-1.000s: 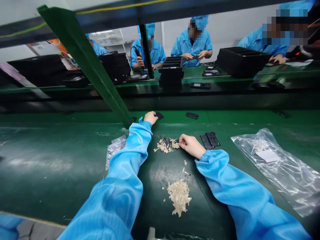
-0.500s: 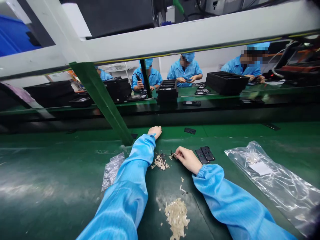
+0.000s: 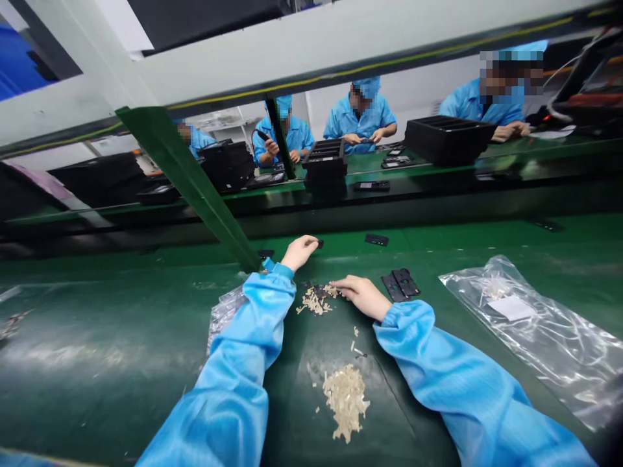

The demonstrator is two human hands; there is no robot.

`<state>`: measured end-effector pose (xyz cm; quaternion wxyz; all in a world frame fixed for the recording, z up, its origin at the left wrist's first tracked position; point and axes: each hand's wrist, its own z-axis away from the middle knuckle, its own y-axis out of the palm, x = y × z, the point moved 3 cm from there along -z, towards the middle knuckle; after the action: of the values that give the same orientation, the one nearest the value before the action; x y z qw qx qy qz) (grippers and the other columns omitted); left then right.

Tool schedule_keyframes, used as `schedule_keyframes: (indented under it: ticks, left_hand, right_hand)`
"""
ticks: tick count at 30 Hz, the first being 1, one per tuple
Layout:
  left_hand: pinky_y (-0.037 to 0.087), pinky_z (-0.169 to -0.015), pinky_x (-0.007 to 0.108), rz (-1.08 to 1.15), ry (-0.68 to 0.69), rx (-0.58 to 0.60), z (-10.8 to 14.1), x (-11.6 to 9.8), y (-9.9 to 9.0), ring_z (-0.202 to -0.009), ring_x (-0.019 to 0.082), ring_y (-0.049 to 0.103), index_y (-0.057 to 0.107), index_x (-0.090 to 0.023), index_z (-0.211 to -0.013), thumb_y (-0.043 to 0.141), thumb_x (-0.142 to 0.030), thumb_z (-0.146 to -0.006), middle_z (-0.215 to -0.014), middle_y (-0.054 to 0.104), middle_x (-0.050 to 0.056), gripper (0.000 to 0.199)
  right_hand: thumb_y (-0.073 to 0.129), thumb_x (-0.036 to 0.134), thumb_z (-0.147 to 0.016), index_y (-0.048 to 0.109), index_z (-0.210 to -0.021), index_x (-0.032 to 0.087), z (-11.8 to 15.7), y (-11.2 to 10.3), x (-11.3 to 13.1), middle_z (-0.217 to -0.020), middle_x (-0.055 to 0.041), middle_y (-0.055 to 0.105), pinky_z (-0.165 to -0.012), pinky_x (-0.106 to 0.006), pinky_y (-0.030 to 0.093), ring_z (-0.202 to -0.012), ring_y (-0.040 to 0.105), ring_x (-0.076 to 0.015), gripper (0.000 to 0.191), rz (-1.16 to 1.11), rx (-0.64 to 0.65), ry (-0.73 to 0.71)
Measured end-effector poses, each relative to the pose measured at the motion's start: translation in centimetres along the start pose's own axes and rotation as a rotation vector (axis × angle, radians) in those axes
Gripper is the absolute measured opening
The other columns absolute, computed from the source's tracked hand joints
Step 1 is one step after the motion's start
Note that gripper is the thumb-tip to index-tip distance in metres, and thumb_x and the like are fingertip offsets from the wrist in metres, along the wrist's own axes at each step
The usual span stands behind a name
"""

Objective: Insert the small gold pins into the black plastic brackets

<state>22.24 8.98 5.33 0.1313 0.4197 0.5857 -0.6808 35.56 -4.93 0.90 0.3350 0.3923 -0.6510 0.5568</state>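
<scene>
My left hand is at the far side of the green work surface, its thumb and fingers pinched on a small black part. My right hand reaches over a mixed pile of small beige strips and dark bits. Its index finger stretches out to the pile's right edge, and the other fingers are partly hidden. Nearer to me lies a larger heap of pale, flat pieces, with a few loose bits between the two piles. Two black plastic plates rest side by side just beyond my right hand.
A clear plastic bag with a white label lies at right; another crumpled bag is partly behind my left sleeve. A slanted green post stands at left. One black plate lies farther back. Co-workers sit across, behind black trays.
My left hand has turned and shifted slightly, and the black part now shows at its fingertips. My right hand's index finger has straightened over the pile. The camera view has shifted slightly.
</scene>
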Motion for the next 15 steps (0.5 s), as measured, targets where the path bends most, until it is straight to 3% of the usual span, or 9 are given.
schedule_keyframes:
  ticks: [3, 7, 10, 15]
  left_hand:
    - [0.047, -0.063, 0.022, 0.174, 0.088, 0.061, 4.8, -1.7, 0.8, -0.075, 0.012, 0.059, 0.058, -0.016, -0.089, 0.048, -0.029, -0.084, -0.081, 0.062, 0.002, 0.016]
    - [0.042, -0.056, 0.020, 0.322, 0.166, 0.133, 9.4, -3.7, 2.3, -0.059, 0.009, 0.053, 0.052, -0.016, -0.074, 0.049, -0.032, -0.081, -0.064, 0.055, -0.002, 0.019]
    - [0.040, -0.055, 0.020, 0.371, 0.210, 0.148, 10.7, -4.9, 3.0, -0.057, 0.008, 0.049, 0.051, -0.016, -0.071, 0.053, -0.032, -0.078, -0.062, 0.053, -0.003, 0.018]
    - [0.038, -0.055, 0.020, 0.397, 0.228, 0.069, 11.0, -5.6, 3.0, -0.058, 0.008, 0.047, 0.050, -0.016, -0.067, 0.054, -0.022, -0.074, -0.063, 0.051, -0.003, 0.010]
  right_hand:
    - [0.050, 0.017, -0.076, 0.059, -0.096, 0.018, 0.2, -0.2, 0.5, -0.065, 0.0011, 0.061, -0.060, -0.029, 0.050, -0.057, 0.061, -0.0137, 0.022, -0.162, -0.053, 0.014]
    - [0.052, 0.030, -0.077, 0.049, -0.088, 0.019, 1.0, -1.0, 1.8, -0.063, 0.0020, 0.059, -0.054, -0.027, 0.051, -0.057, 0.062, -0.0140, 0.016, -0.299, -0.179, -0.008]
    - [0.053, 0.034, -0.078, 0.045, -0.080, 0.020, 1.8, -1.5, 2.8, -0.061, 0.0032, 0.054, -0.051, -0.025, 0.049, -0.055, 0.060, -0.0129, 0.016, -0.311, -0.285, -0.044]
    - [0.054, 0.030, -0.080, 0.047, -0.075, 0.020, 2.8, -1.8, 4.0, -0.062, 0.0020, 0.054, -0.050, -0.024, 0.048, -0.054, 0.058, -0.0119, 0.013, -0.214, -0.372, -0.116]
